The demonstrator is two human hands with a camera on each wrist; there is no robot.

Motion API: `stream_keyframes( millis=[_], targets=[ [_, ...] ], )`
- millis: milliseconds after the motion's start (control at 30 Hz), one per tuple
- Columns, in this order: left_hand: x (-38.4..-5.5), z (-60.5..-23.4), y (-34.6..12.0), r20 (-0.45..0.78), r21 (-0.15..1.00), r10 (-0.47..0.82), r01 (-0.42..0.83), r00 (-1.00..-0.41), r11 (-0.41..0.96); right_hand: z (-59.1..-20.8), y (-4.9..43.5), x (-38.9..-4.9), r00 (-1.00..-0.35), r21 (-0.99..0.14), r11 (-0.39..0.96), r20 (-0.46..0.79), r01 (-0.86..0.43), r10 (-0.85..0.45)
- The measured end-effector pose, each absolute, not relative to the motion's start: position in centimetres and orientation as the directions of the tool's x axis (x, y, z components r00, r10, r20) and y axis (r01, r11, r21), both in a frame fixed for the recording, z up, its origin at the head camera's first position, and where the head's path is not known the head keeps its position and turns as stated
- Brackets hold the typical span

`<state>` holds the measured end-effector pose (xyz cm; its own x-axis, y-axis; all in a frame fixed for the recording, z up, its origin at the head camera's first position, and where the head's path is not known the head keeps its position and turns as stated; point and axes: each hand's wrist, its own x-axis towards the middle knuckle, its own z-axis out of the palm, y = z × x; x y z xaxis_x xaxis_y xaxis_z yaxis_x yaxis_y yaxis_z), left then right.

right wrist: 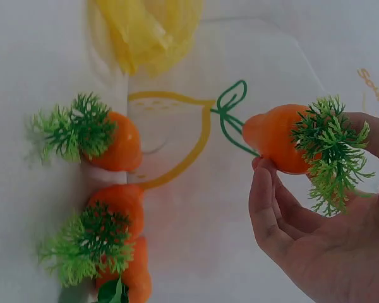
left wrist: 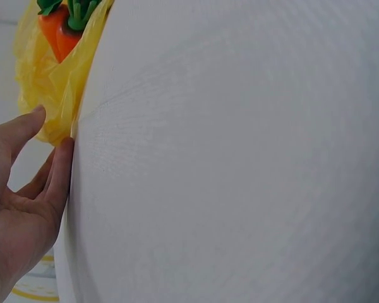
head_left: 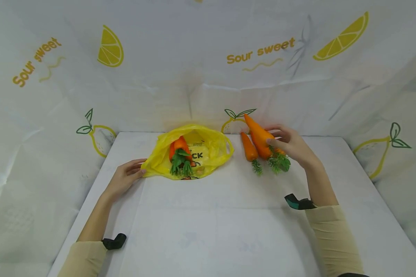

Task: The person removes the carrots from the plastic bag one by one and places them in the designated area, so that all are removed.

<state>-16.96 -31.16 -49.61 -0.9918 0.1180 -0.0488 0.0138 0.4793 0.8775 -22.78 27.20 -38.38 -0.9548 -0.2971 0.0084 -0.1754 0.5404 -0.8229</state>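
In the head view my right hand [head_left: 292, 144] holds an orange carrot [head_left: 256, 129] by its thick end, above the others on the table. The right wrist view shows this carrot [right wrist: 281, 139] between thumb and fingers, its feathery green top facing the camera. Below lie a carrot [head_left: 249, 148] and further carrots [right wrist: 117, 208] side by side, partly hidden by my hand in the head view. My left hand [head_left: 124, 177] pinches the left edge of a yellow plastic bag [head_left: 215, 154], thumb above and fingers beneath. Inside its open mouth are orange carrots [head_left: 181, 143] with leafy green tops.
A white cloth covers the table [head_left: 208, 223]. Behind it and at both sides rises a white sheet [head_left: 173, 73] printed with lemons and lettering. The bag stands left of the loose carrots, near the table's back edge.
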Motion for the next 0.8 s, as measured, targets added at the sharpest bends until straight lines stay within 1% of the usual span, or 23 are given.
stream_keyframes(
  millis=[100,367,500,800],
  targets=[
    [-17.0,-49.6,-31.2,-0.048,0.876,0.118,0.015,-0.992,0.481,-38.6,28.6,-22.8,-0.962,-0.818,0.556,-0.014,-0.147,-0.274],
    [-17.1,-49.8,-31.2,-0.024,0.873,0.126,0.040,-0.992,0.486,-39.8,32.0,-22.5,-0.983,-0.823,0.568,-0.091,-0.015,-0.157],
    [-17.1,-49.8,-31.2,-0.020,0.872,0.126,0.044,-0.992,0.488,-40.4,33.5,-22.5,-0.987,-0.798,0.603,-0.092,-0.006,-0.131],
    [-17.1,-49.8,-31.1,-0.028,0.873,0.123,0.036,-0.992,0.486,-41.7,35.7,-22.6,-0.987,-0.759,0.650,-0.110,0.007,-0.118]
  ],
)
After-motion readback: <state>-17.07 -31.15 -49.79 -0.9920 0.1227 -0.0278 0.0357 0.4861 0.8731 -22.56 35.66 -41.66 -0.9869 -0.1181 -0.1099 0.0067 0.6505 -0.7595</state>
